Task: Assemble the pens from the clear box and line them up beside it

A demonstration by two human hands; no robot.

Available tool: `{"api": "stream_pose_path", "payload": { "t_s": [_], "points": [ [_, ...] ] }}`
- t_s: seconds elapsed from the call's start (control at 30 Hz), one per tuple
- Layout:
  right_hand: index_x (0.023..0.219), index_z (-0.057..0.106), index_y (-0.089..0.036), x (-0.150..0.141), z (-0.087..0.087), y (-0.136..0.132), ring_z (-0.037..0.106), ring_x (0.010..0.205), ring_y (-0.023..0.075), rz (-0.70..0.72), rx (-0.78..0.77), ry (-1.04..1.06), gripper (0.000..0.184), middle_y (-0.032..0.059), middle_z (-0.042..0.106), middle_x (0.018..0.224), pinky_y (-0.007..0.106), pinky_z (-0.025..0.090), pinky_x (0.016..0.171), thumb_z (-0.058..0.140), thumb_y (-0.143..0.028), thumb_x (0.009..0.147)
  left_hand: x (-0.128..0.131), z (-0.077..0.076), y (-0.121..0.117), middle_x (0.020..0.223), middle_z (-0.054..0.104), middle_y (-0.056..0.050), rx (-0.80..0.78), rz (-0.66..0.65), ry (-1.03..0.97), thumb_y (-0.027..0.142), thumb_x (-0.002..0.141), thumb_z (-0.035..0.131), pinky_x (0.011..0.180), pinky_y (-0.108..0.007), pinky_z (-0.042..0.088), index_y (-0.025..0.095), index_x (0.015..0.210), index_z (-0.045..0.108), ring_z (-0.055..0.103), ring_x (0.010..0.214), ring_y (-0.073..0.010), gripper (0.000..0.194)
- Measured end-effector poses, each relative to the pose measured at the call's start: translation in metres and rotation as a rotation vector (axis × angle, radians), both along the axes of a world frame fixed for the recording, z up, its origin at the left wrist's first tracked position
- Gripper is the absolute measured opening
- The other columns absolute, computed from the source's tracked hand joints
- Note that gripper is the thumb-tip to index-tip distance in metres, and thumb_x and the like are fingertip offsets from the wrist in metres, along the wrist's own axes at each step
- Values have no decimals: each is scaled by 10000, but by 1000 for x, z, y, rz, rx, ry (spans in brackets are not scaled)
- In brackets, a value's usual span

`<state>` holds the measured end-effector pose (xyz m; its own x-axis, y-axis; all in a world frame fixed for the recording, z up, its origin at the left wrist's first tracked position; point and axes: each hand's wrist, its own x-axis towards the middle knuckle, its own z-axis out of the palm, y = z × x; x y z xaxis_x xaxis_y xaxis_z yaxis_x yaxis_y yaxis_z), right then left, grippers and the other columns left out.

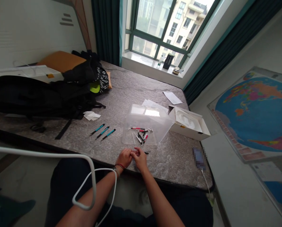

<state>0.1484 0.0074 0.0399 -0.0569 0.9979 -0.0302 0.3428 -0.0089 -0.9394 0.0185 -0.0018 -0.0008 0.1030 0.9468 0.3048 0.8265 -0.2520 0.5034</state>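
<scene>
- Holding the bare left hand (124, 158) and right hand (140, 159) together over the edge of a grey quilted mattress (171, 164), the person curls the fingers of both hands inward, fingertips meeting; whether they grip anything is hidden.
- A small dark pen part (146, 152) lies on the mattress just beside the right hand.
- A clear plastic box (155, 119) lies ahead, holding slim red-and-black pens (137, 129).
- Three slim teal-and-black pens (102, 131) lie side by side left of it.
- An open white cardboard box (189, 124) sits against its right side.
</scene>
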Motion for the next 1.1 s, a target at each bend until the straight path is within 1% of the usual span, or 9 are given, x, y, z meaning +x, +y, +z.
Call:
{"api": "stream_pose_path", "payload": {
  "t_s": [0.1,0.23,0.33,0.47,0.57,0.67,0.8,0.9,1.1],
  "points": [
    [1075,643,-171,19,-2,1,636,693,184,-52,-1,-50,321,36,680,786,287,516,674,591,-390,846,0,1,0,752,607,-54,30,14,-25,249,960,398,711,-325,394,210,758,549,543,759,-205,255],
    [1003,678,-167,60,2,9,636,812,213,-83,83,-391,218,91,672,916,327,504,791,545,-258,855,1,2,0,744,602,-50,35,29,-30,295,984,369,713,-324,393,210,757,548,539,753,-197,302],
    [1059,689,-188,76,7,19,633,914,222,43,91,-611,258,110,634,1067,322,488,856,580,-187,825,1,2,0,732,594,-47,29,29,-19,314,993,358,715,-324,393,211,750,543,539,746,-195,323],
    [927,717,-209,73,6,28,629,943,214,197,61,-725,171,86,649,1010,299,469,887,593,-166,817,2,3,0,729,589,-47,24,35,-17,319,994,357,715,-324,391,213,745,541,542,746,-194,327],
    [884,693,-180,66,-3,28,636,892,218,105,58,-571,132,90,670,944,331,487,865,581,-208,821,2,4,0,730,588,-44,22,39,-12,318,994,358,721,-323,391,212,746,539,539,745,-193,325],
    [1001,649,-165,62,-19,21,656,784,213,-35,-37,-178,239,78,683,873,345,538,741,589,-303,816,2,5,-1,734,589,-44,16,30,-20,319,995,358,727,-324,394,212,749,533,535,749,-194,320],
    [1150,582,-182,57,-37,7,673,694,176,-109,-196,322,436,59,694,892,282,550,568,651,-400,778,0,7,-2,744,578,-41,-5,32,-75,343,995,356,726,-320,404,212,761,524,533,756,-193,316],
    [1092,611,-173,56,-39,2,665,659,143,-161,-225,452,437,66,704,915,240,539,537,713,-414,741,-1,9,-3,764,573,-39,-15,29,-132,345,996,344,733,-316,411,212,785,529,535,773,-191,311],
    [1057,634,-156,61,-33,2,634,584,114,-154,-292,504,500,59,710,866,214,523,493,781,-443,674,-1,9,-3,816,580,-36,-30,22,-192,345,1000,333,770,-319,422,216,859,529,543,820,-194,274]
  ]
}}
